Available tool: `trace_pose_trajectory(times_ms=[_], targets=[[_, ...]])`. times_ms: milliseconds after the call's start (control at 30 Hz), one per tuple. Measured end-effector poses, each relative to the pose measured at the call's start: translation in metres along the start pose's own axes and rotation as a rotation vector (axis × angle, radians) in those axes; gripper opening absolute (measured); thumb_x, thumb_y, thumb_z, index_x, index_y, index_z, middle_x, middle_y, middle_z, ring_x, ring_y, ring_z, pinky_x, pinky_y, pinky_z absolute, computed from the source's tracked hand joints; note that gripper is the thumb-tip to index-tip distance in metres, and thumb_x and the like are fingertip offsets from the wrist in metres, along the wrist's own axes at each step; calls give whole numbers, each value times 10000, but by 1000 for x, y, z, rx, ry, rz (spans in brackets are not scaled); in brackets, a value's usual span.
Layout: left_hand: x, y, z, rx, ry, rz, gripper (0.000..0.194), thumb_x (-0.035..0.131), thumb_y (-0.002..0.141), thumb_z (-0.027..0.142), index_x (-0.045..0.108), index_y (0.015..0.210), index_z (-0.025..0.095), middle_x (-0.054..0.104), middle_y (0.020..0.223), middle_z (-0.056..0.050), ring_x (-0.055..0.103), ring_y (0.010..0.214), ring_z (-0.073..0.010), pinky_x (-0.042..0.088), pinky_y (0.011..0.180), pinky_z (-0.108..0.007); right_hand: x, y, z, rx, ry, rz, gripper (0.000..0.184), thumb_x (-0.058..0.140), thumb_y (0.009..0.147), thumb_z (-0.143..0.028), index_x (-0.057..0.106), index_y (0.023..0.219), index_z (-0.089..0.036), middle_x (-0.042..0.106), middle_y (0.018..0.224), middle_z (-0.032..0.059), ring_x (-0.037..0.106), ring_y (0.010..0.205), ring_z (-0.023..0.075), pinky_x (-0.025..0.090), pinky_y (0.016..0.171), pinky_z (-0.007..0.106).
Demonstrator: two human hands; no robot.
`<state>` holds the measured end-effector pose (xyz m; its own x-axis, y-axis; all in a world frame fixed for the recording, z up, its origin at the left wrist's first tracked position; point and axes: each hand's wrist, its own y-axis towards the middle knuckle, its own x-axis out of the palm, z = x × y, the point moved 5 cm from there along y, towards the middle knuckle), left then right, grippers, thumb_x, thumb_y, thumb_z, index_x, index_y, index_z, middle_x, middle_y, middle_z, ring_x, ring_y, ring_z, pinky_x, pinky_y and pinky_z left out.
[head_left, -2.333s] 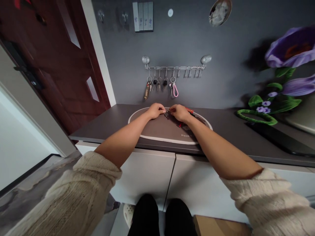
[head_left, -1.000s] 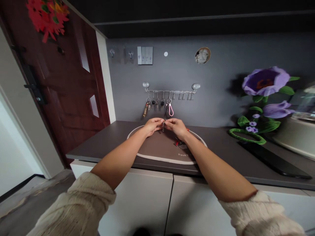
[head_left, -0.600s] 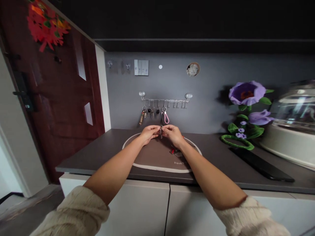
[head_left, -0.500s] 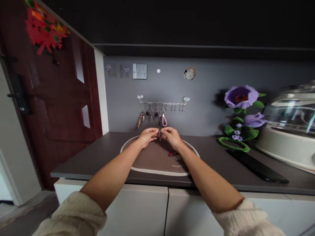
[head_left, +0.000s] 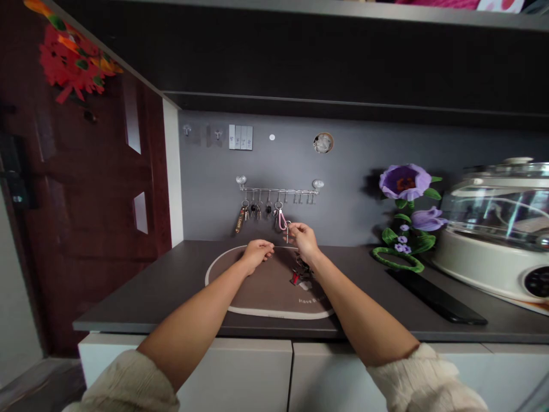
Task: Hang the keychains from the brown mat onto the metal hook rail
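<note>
My right hand point(head_left: 305, 239) is raised in front of the wall, pinching a key ring point(head_left: 287, 231) with a key hanging down from it. The ring is close to a pink loop keychain point(head_left: 282, 220) on the hook rail point(head_left: 278, 191); whether they touch I cannot tell. Lower and to the left, my left hand point(head_left: 258, 254) hovers over the brown mat point(head_left: 253, 292), thumb and fingers drawn together with nothing visible in them. More keys with a red tag point(head_left: 294, 277) lie on the mat, partly hidden by my right wrist.
Several key sets point(head_left: 257, 210) hang from the left half of the rail. To the right stand purple fabric flowers point(head_left: 405, 183), a black phone-like slab point(head_left: 437, 297) and a white appliance with a clear cover point(head_left: 480, 252). A dark shelf point(head_left: 300, 63) overhangs the counter point(head_left: 141, 292).
Both hands were together at the key ring. My left hand has let go and dropped lower, while my right hand has lifted the ring toward the rail. The camera view has tilted up slightly.
</note>
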<state>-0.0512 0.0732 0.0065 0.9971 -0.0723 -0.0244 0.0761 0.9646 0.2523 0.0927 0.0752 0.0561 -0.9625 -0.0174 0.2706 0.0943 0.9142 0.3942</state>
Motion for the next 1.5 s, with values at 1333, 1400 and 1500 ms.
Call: trace_pose_trajectory(times_ms=[1333,1400,1500], targets=[[4,3,-4,-17,111,11,91,537,687,191,581,691,110,571,599,-14,439,467,-49,323,455,-182,11,85,-10,132,-121,213,150,424,725,-39,471,629,-146,515,532,-17,507,478,70,476,531,239],[4,3,-4,-13,117,6,90,538,688,191,580,686,111,570,596,-13,440,468,-48,324,455,-181,11,85,-11,128,-147,204,151,427,729,-44,478,626,-142,517,539,-18,508,485,64,469,538,227],[4,3,-4,-16,122,3,92,541,691,198,583,684,116,578,599,-12,444,468,-49,331,459,-181,9,86,-12,122,-199,194,146,441,731,-53,491,627,-141,522,549,-20,503,494,57,462,549,218]])
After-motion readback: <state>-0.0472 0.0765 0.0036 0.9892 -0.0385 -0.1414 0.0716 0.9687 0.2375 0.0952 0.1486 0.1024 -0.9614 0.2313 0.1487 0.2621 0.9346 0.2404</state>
